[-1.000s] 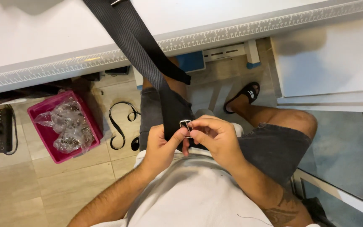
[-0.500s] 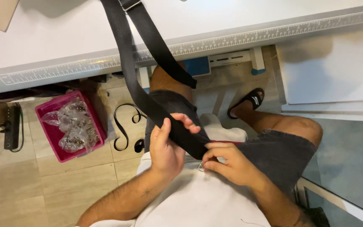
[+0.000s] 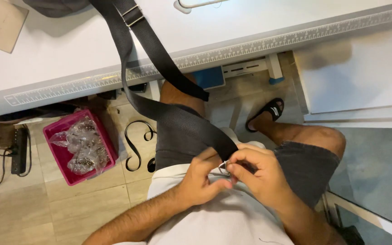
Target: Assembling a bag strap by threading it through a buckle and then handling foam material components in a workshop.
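1. Two risks stand out, the larger one first: the long dark webbing strap (image 3: 178, 120) hangs from the white worktop (image 3: 69, 50) at twelve o'clock down into the lap, and its weight could pull the free end out of the fingers if the pinch loosens.
2. The small metal buckle (image 3: 223, 167) sits between both hands at the strap's lower end; it could slip and drop to the floor tiles, near the pink bin (image 3: 55, 136) at nine o'clock.
3. The left hand (image 3: 203, 179) has its fingers curled nearly closed, pinching the strap end; the right hand (image 3: 257, 174) pinches the buckle with fingertips tight together.
4. Against the frame half a second ago, the left hand no longer lies over the strap with the thumb on top; both hands are now drawn together at the buckle.
5. The view has shifted slightly, showing more worktop.
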